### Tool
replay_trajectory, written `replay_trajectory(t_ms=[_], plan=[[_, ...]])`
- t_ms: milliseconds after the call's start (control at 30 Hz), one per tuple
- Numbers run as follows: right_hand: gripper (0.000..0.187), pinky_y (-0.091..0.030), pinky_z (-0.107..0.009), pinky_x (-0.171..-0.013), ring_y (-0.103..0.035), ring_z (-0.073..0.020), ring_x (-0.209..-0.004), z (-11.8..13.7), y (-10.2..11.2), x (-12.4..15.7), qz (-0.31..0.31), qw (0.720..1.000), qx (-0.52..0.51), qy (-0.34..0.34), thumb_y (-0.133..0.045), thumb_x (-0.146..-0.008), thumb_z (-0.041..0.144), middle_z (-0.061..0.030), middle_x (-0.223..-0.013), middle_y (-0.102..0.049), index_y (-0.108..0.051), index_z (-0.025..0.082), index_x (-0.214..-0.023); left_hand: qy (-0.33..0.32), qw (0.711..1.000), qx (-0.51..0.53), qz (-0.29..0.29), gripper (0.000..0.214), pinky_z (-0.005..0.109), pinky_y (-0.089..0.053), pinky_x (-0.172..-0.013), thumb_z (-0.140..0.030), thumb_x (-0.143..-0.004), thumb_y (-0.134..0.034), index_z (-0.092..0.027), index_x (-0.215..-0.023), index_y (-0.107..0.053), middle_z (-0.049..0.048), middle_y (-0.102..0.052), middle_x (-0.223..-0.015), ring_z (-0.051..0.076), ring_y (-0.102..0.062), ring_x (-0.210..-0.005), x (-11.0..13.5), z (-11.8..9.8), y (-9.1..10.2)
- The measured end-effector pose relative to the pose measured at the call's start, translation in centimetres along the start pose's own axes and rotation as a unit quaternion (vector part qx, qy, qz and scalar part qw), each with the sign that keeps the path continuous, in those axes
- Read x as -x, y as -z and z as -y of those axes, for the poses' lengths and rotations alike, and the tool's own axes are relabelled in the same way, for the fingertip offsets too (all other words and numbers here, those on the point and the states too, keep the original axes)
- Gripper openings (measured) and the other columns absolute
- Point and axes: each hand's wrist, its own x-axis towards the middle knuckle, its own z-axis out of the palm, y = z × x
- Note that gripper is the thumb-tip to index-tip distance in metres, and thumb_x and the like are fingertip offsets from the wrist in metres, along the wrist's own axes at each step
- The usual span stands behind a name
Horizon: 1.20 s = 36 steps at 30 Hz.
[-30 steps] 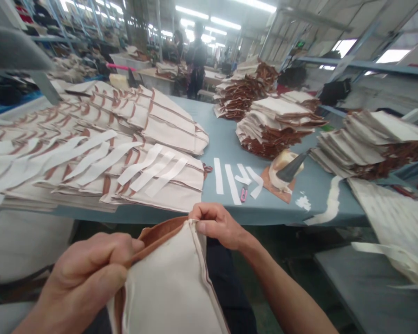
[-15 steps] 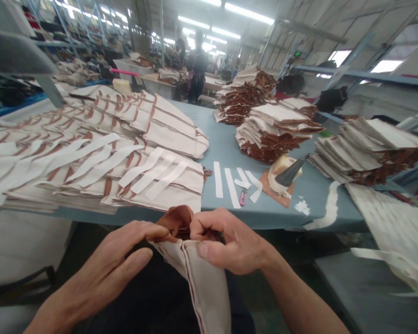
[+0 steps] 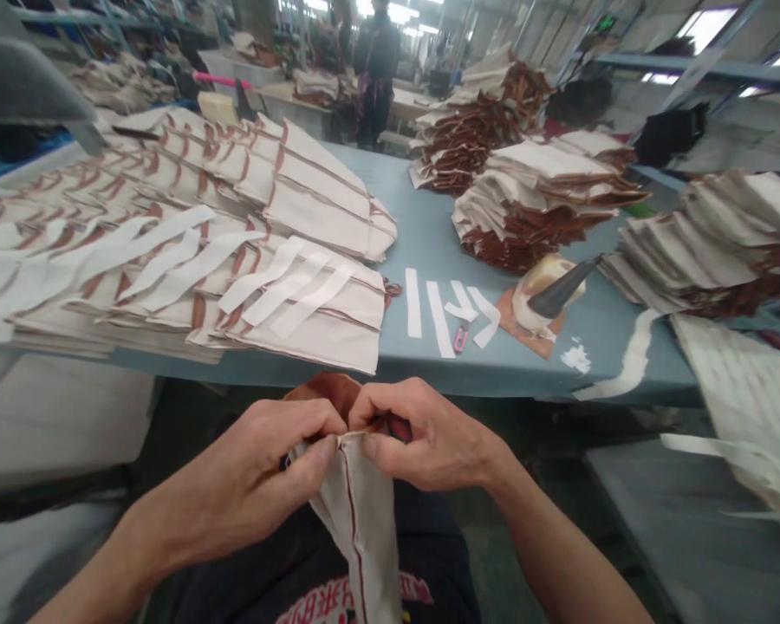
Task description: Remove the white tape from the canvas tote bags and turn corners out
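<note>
Both hands hold the top edge of a cream fabric piece (image 3: 370,520) with a brown seam down its middle and brown lining showing behind. My left hand (image 3: 260,468) pinches the edge just left of the seam. On the other side of the seam, my right hand (image 3: 422,433) grips the same edge with curled fingers and the thumb in front. The piece hangs down over my lap, in front of a dark apron (image 3: 247,572) with red lettering. Whatever lies inside the folded edge is hidden by my fingers.
A blue-grey table (image 3: 422,373) stands ahead. Cream pieces (image 3: 312,321) with white strips spread across its left. Stacks (image 3: 546,208) of cream and brown pieces stand at the right. A pink-handled cutter (image 3: 460,336) and a dark cone-tipped container (image 3: 546,295) lie nearer. A person (image 3: 373,69) stands far behind.
My left hand has moved right and closed on the fabric edge beside the seam; before, its thumb was apart. The right hand keeps its grip. The view has tilted downward.
</note>
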Motion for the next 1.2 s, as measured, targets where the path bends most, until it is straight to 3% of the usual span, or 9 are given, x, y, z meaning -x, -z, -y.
replay_trajectory(t_ms=[100, 267, 467, 800, 1000, 1200], plan=[[0.002, -0.036, -0.021, -0.060, -0.044, -0.0090, -0.062, 0.1, -0.4, -0.3, 0.008, 0.999, -0.039, 0.010, -0.061, -0.079, 0.018, 0.0062, -0.072, -0.056, -0.060, 0.019, -0.081, 0.023, 0.999, 0.029, 0.002, 0.032, 0.016, -0.045, -0.065, -0.025, -0.106, -0.043, -0.021, -0.079, -0.061, -0.0067, -0.060, -0.074, 0.009, -0.057, -0.068, 0.5, -0.2, -0.1], [0.019, -0.029, -0.021, -0.053, -0.036, -0.0077, -0.057, 0.0, -1.1, -1.0, -0.005, 0.996, -0.090, -0.002, -0.067, -0.081, 0.023, 0.0088, -0.064, -0.043, -0.051, 0.020, -0.071, 0.046, 0.993, 0.104, 0.012, 0.032, 0.019, -0.048, -0.065, -0.030, -0.105, -0.044, -0.021, -0.080, -0.063, -0.0049, -0.061, -0.076, 0.012, -0.059, -0.069, 0.6, -0.3, 0.0], [0.021, -0.028, -0.020, -0.051, -0.035, -0.0072, -0.055, -0.6, -1.2, -1.1, 0.026, 0.988, -0.150, -0.010, -0.070, -0.084, 0.024, 0.0097, -0.062, -0.041, -0.053, 0.020, -0.072, 0.058, 0.989, 0.135, 0.004, 0.025, 0.017, -0.048, -0.064, -0.030, -0.097, -0.058, -0.020, -0.077, -0.071, -0.0046, -0.066, -0.072, 0.011, -0.060, -0.067, 0.3, -0.2, -0.3], [0.023, -0.027, -0.022, -0.052, -0.034, -0.0076, -0.057, -0.8, -1.3, -1.4, 0.039, 0.988, -0.152, -0.017, -0.070, -0.085, 0.028, 0.0089, -0.064, -0.042, -0.052, 0.020, -0.072, 0.085, 0.977, 0.195, 0.018, 0.027, 0.017, -0.048, -0.063, -0.034, -0.097, -0.063, -0.018, -0.079, -0.075, -0.0028, -0.068, -0.071, 0.012, -0.059, -0.066, 0.5, 0.8, -0.3], [0.025, -0.028, -0.022, -0.052, -0.035, -0.0078, -0.057, -0.6, -1.3, -1.4, 0.049, 0.985, -0.157, -0.059, -0.069, -0.084, 0.035, 0.0074, -0.065, -0.045, -0.053, 0.020, -0.072, 0.084, 0.971, 0.224, 0.013, 0.023, 0.015, -0.047, -0.064, -0.032, -0.097, -0.064, -0.020, -0.083, -0.078, -0.0042, -0.068, -0.074, 0.010, -0.059, -0.068, 0.8, 1.3, -0.4], [0.026, -0.030, -0.022, -0.051, -0.038, -0.0082, -0.057, -0.1, -0.9, -1.2, 0.048, 0.991, -0.112, -0.046, -0.069, -0.085, 0.037, 0.0068, -0.065, -0.047, -0.054, 0.019, -0.073, 0.120, 0.964, 0.238, 0.020, 0.024, 0.014, -0.045, -0.061, -0.033, -0.096, -0.066, -0.019, -0.080, -0.077, -0.0042, -0.068, -0.073, 0.010, -0.057, -0.066, 0.8, 0.6, -0.3]])
